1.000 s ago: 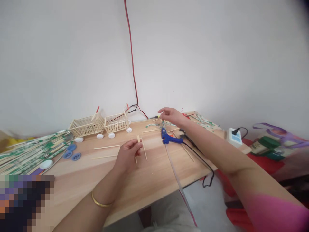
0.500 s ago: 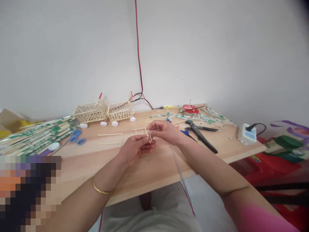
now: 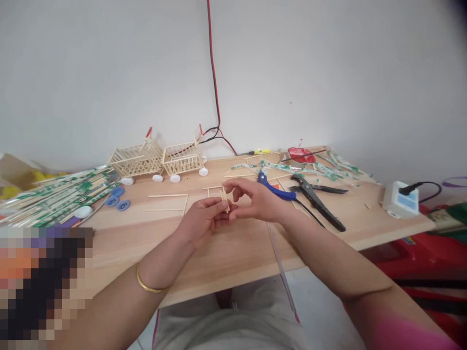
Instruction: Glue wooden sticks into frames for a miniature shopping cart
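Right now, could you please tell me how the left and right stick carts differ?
The left cart looks larger than the right cart. Two white wheels show on the left cart, three on the right cart. Both are pale and slatted, with red on the handle.

Near the bottom centre of the frame, the tabletop (image 3: 233, 257) shows a bare stretch where a hand could pass. Mid-frame, the left hand (image 3: 200, 218) and right hand (image 3: 257, 200) block the way. Right of them a blue glue gun (image 3: 280, 192) and black hand tool (image 3: 316, 201) obstruct; upper left, two stick-built carts (image 3: 136, 167) form a barrier.
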{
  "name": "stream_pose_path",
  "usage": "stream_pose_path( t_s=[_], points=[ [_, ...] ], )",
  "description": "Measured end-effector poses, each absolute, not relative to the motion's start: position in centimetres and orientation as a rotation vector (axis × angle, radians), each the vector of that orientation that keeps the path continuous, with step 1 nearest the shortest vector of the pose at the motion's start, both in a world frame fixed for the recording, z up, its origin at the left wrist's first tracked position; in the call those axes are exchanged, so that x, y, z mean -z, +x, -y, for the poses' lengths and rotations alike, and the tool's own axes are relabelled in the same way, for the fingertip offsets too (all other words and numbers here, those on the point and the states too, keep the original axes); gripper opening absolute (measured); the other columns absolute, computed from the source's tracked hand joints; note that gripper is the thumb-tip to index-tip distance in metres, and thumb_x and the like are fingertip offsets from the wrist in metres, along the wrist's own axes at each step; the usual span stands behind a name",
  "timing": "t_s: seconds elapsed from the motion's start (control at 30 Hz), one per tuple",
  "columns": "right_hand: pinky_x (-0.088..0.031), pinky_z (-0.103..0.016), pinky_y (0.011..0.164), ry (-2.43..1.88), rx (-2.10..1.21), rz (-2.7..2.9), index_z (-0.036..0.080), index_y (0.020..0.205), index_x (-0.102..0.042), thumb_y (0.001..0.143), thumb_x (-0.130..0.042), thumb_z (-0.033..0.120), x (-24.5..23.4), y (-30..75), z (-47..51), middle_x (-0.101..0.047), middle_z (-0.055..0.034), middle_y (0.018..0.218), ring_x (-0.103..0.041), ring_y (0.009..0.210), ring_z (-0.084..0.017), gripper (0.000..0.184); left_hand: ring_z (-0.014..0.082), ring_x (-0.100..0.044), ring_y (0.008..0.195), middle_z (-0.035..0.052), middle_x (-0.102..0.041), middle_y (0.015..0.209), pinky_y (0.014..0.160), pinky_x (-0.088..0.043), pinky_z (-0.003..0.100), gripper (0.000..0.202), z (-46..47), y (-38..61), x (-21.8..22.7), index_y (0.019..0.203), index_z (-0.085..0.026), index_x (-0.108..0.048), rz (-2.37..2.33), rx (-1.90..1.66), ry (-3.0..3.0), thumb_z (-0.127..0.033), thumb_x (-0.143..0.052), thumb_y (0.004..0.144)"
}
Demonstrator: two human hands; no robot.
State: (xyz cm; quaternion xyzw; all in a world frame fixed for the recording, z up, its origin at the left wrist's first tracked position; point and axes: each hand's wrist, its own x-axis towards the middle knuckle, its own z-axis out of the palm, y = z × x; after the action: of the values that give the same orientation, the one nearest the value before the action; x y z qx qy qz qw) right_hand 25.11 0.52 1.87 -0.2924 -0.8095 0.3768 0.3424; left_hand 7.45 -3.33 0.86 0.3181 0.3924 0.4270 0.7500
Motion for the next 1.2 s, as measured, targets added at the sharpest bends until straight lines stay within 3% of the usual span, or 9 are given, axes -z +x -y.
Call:
stream_pose_path(
  t_s=[0.07, 0.27, 0.6, 0.77, 0.93, 1.07, 1.2],
  points=[
    [-0.045, -0.034, 0.082, -0.710, -0.743, 2.236, 0.021, 0.125, -0.044, 0.066, -0.075, 0.032, -2.0, 25.1, -0.4, -0.054, -0.0075, 0.111, -0.054, 0.083, -0.014, 0.068, 0.0137, -0.065, 0.071, 0.0092, -0.070, 0.082, 0.065, -0.053, 0.023, 0.016, 3.3, 7.3, -0.9, 0.079, -0.009, -0.067, -0.850, -0.959, 0.688, -0.021, -0.073, 0.069],
    [-0.046, -0.035, 0.082, -0.658, -0.502, 2.319, 0.021, 0.118, -0.049, 0.078, -0.063, 0.024, -1.6, 24.5, -0.1, -0.059, -0.0066, 0.099, -0.057, 0.084, -0.017, 0.042, 0.0144, -0.064, 0.073, 0.0104, -0.070, 0.084, 0.072, -0.052, 0.026, 0.021, 3.3, 7.3, -0.7, 0.080, -0.009, -0.067, -0.854, -0.947, 0.745, -0.026, -0.074, 0.069],
    [-0.047, -0.034, 0.080, -0.716, -0.574, 2.215, 0.022, 0.119, -0.052, 0.078, -0.065, 0.034, -1.3, 24.4, 0.0, -0.062, -0.0067, 0.097, -0.059, 0.083, -0.017, 0.044, 0.0147, -0.062, 0.074, 0.0073, -0.070, 0.081, 0.074, -0.051, 0.030, 0.027, 3.6, 7.4, -1.0, 0.077, -0.012, -0.070, -0.918, -1.001, 0.851, -0.034, -0.076, 0.063],
    [-0.048, -0.033, 0.083, -0.717, -0.891, 2.148, 0.022, 0.127, -0.043, 0.070, -0.072, 0.033, -1.2, 24.5, -0.3, -0.057, -0.0056, 0.103, -0.059, 0.085, -0.014, 0.065, 0.0143, -0.062, 0.072, 0.0071, -0.070, 0.078, 0.071, -0.050, 0.027, 0.026, 3.6, 7.4, -1.2, 0.077, -0.011, -0.070, -0.926, -1.013, 0.843, -0.031, -0.077, 0.062],
    [-0.049, -0.030, 0.081, -0.713, -0.988, 2.090, 0.020, 0.113, -0.049, 0.079, -0.061, 0.025, -1.9, 25.1, 0.0, -0.056, -0.0051, 0.101, -0.058, 0.084, -0.012, 0.037, 0.0136, -0.063, 0.071, 0.0065, -0.069, 0.079, 0.068, -0.050, 0.026, 0.022, 3.5, 7.3, -1.4, 0.075, -0.010, -0.068, -0.887, -0.965, 0.706, -0.024, -0.078, 0.061],
    [-0.049, -0.029, 0.079, -0.711, -0.872, 2.159, 0.019, 0.112, -0.049, 0.075, -0.060, 0.018, -2.3, 24.9, 0.4, -0.056, -0.0037, 0.096, -0.057, 0.082, -0.012, 0.039, 0.0121, -0.062, 0.070, 0.0057, -0.068, 0.077, 0.068, -0.050, 0.025, 0.020, 3.5, 7.4, -1.2, 0.076, -0.010, -0.068, -0.840, -0.974, 0.686, -0.022, -0.078, 0.063],
    [-0.049, -0.030, 0.079, -0.696, -0.780, 2.179, 0.020, 0.115, -0.049, 0.078, -0.060, 0.022, -1.9, 24.7, 0.4, -0.058, -0.0043, 0.096, -0.057, 0.083, -0.014, 0.039, 0.0121, -0.061, 0.072, 0.0060, -0.068, 0.082, 0.069, -0.049, 0.025, 0.021, 3.6, 7.6, -1.0, 0.078, -0.011, -0.069, -0.849, -0.978, 0.654, -0.023, -0.077, 0.063]
  ],
)
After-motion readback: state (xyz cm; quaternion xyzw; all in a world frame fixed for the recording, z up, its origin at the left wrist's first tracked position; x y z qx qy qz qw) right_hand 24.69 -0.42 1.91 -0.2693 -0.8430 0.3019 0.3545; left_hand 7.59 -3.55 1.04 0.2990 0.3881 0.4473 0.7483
